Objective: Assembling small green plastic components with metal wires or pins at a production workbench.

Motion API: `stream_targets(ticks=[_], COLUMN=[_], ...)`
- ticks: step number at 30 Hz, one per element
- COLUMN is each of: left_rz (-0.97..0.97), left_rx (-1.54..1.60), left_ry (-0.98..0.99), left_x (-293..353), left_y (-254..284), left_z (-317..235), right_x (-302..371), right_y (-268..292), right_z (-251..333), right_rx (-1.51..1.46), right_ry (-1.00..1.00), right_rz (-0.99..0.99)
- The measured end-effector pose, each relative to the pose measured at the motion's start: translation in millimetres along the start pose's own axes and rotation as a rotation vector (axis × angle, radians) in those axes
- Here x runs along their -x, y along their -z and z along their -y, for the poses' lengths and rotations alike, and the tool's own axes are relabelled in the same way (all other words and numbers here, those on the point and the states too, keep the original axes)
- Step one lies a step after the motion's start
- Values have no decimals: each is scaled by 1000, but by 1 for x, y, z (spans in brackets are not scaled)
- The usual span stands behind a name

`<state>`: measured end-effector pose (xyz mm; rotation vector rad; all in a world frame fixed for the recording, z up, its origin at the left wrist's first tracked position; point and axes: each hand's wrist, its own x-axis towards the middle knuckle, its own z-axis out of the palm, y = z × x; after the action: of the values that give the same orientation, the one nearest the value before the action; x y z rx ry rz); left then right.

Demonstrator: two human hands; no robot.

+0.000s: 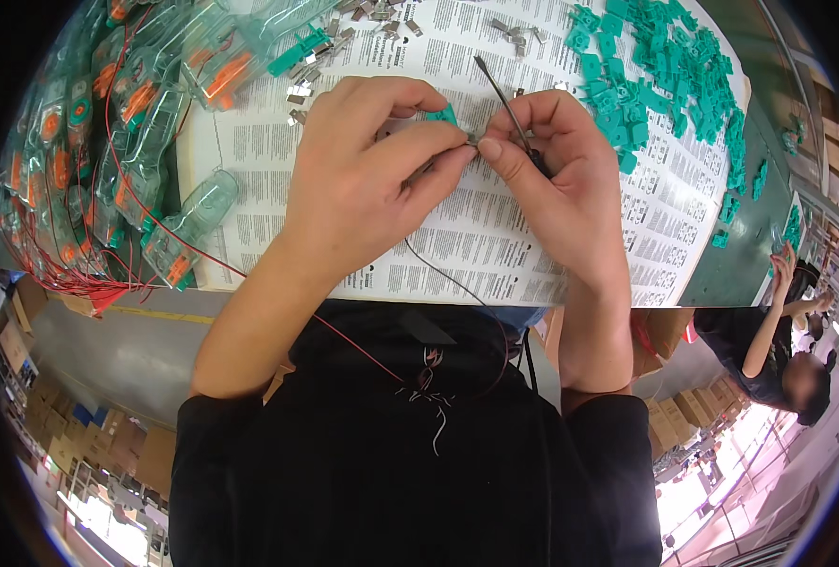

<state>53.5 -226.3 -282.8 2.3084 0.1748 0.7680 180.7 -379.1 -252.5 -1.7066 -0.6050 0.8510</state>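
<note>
Over a paper-covered table, my left hand [363, 161] is closed, its thumb and fingers around a small green plastic piece [445, 115] that is mostly hidden. My right hand [566, 165] has its fingers curled around a thin dark screwdriver [497, 83], whose shaft points up and to the left. The right thumb and index finger pinch close to the left fingertips, and a tiny part where they meet is too small to make out. Below my left hand runs a thin dark wire [448, 276], bending toward the table's near edge.
Clear greenish casings with orange parts [226, 80] crowd the left, with red wires [70, 274] among them. Small metal clips [517, 36] lie at the far side. Many green plastic pieces [656, 66] are heaped at right. A co-worker's arm [767, 331] shows at far right.
</note>
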Motion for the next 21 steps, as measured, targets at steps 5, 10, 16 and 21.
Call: stream_targets(ticks=[5, 10, 16, 21], left_rz=[0, -58, 148, 201], left_rx=[-36, 26, 190, 203], left_ry=[-71, 12, 91, 147], left_x=[-1, 7, -2, -6], left_y=[-1, -9, 6, 12], left_z=[-4, -4, 1, -1], right_x=[1, 0, 2, 0], right_y=[2, 7, 11, 6], right_z=[6, 14, 5, -2], right_rx=[55, 208, 91, 376], right_ry=[-22, -131, -70, 302], right_rz=[2, 68, 83, 47])
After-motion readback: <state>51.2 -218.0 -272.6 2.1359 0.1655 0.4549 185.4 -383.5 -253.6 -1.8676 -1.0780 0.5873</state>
